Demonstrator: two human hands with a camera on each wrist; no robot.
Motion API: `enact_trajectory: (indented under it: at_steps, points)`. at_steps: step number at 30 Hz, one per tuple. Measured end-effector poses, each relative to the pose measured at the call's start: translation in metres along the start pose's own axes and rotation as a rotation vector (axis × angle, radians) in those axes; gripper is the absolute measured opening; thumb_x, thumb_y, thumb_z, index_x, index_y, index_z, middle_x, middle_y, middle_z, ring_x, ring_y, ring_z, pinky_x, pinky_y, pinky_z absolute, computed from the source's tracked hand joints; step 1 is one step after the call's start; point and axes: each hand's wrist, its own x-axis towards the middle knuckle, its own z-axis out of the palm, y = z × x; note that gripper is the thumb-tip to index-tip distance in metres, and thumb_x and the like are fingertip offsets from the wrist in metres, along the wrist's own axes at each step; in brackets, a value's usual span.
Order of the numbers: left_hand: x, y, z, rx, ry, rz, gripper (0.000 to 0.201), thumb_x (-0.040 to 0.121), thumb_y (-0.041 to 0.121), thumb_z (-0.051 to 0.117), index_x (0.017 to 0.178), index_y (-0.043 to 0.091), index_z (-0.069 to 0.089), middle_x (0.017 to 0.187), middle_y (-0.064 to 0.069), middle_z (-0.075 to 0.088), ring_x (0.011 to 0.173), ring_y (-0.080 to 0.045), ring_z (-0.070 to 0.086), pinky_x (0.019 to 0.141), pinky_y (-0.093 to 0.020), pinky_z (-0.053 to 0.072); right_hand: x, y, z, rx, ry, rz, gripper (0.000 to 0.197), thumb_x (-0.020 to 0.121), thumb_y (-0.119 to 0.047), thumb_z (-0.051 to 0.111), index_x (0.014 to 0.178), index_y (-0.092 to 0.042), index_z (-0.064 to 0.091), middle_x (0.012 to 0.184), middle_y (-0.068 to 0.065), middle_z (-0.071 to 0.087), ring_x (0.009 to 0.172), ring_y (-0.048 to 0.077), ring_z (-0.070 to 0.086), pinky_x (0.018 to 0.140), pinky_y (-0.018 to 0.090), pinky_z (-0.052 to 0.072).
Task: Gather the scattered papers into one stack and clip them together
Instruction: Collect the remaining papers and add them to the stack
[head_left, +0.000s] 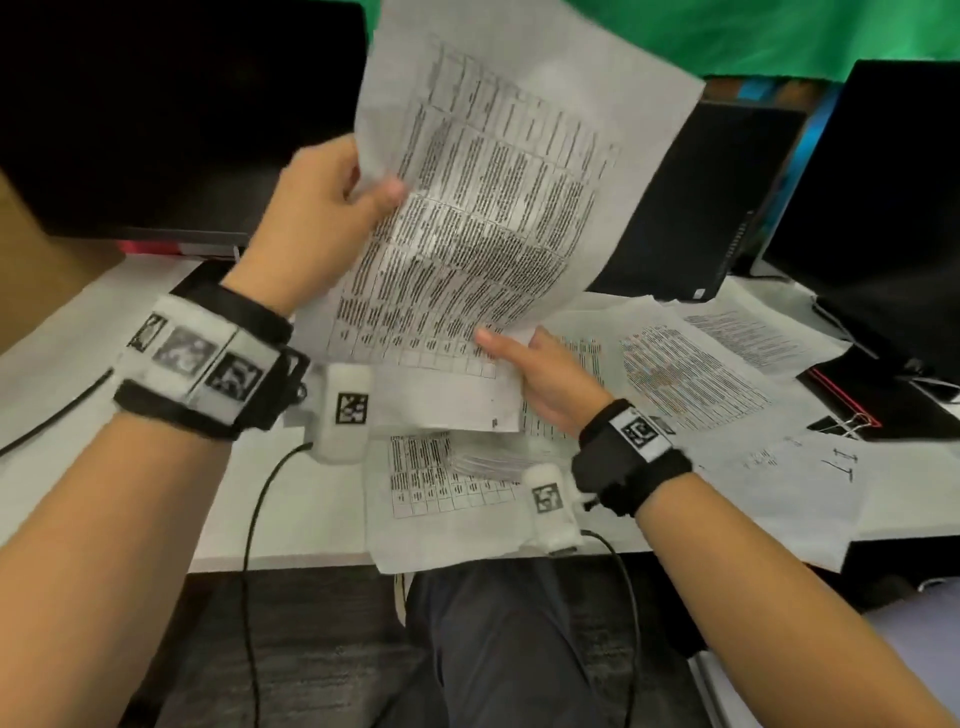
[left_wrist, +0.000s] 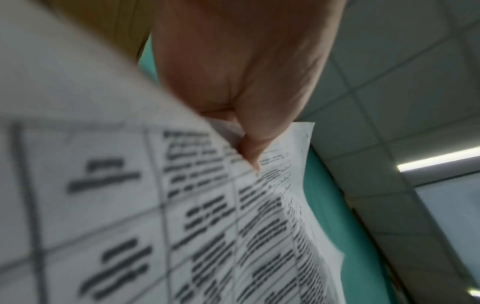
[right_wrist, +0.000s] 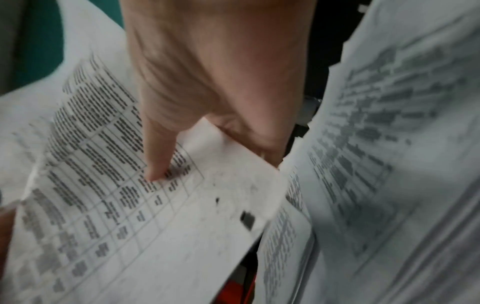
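Seen from above, at a white desk (head_left: 62, 364): thin, flexible printed sheets (head_left: 498, 208) held up in the air over the desk, tilted, surface slightly creased, covered in a dense black table grid. Left hand (head_left: 322, 208) clasping the sheets' left edge, thumb on the printed face, fingers behind; from the left wrist, thumb (left_wrist: 249, 150) pinching the paper edge, with more than one layer visible there. Right hand (head_left: 545, 374) gripping the bottom edge, thumb on top, fingers tucked underneath; from the right wrist, thumb (right_wrist: 158, 160) pressed flat on a grid cell.

Below, flat on the desk: more loose white pages, overlapping at odd angles. One gridded page (head_left: 441, 493) near the front edge, overhanging it slightly. Text pages (head_left: 691, 374) fanned out to the right, a mostly blank sheet (head_left: 779, 483) with faint handwriting nearest the right forearm. Small metal binder clip (head_left: 852, 423) with wire loops just beyond that sheet, on a dark flat item edged in red.

Black glossy monitors (head_left: 156, 104) behind, dark rectangular shapes. Black straps with square printed markers on both wrists, thin black cables trailing down.
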Motion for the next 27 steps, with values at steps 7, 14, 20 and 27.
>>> enact_trajectory:
  at_steps: [7, 14, 20, 27]
  points:
    - [0.005, -0.133, 0.02, 0.271, -0.254, -0.642, 0.037, 0.096, 0.028, 0.053, 0.117, -0.002, 0.058, 0.114, -0.017, 0.059, 0.104, -0.032, 0.058, 0.091, -0.038, 0.045, 0.042, 0.052, -0.043, 0.163, 0.494, 0.271, 0.044, 0.09, -0.023, 0.068, 0.131, -0.01, 0.057, 0.13, 0.011, 0.063, 0.116, 0.035, 0.06, 0.102, 0.058, 0.044]
    - [-0.039, -0.202, 0.03, 0.247, -0.157, -1.042, 0.086, 0.083, 0.047, 0.066, 0.142, -0.005, 0.031, 0.142, -0.019, 0.044, 0.127, -0.037, 0.046, 0.103, -0.04, 0.041, 0.036, 0.073, -0.052, -0.079, 0.561, 0.33, 0.051, 0.097, -0.017, 0.06, 0.14, 0.002, 0.042, 0.127, 0.015, 0.06, 0.094, 0.029, 0.06, 0.071, 0.031, 0.049]
    - [-0.033, -0.203, 0.038, 0.221, -0.074, -0.824, 0.028, 0.078, 0.01, 0.072, 0.101, -0.004, 0.065, 0.103, -0.014, 0.066, 0.096, -0.029, 0.062, 0.081, -0.03, 0.047, 0.036, 0.078, -0.052, -0.161, 0.577, 0.299, 0.041, 0.095, -0.018, 0.062, 0.128, 0.003, 0.053, 0.121, 0.02, 0.063, 0.106, 0.034, 0.062, 0.093, 0.043, 0.052]
    - [0.005, -0.093, -0.01, 0.705, 0.205, -0.145, 0.021, 0.094, 0.007, 0.049, 0.107, -0.004, 0.061, 0.1, -0.027, 0.063, 0.095, -0.043, 0.059, 0.078, -0.044, 0.046, 0.031, 0.078, -0.055, -0.096, 0.44, 0.253, 0.032, 0.098, -0.006, 0.054, 0.129, -0.001, 0.054, 0.121, 0.012, 0.063, 0.109, 0.029, 0.062, 0.097, 0.037, 0.048]
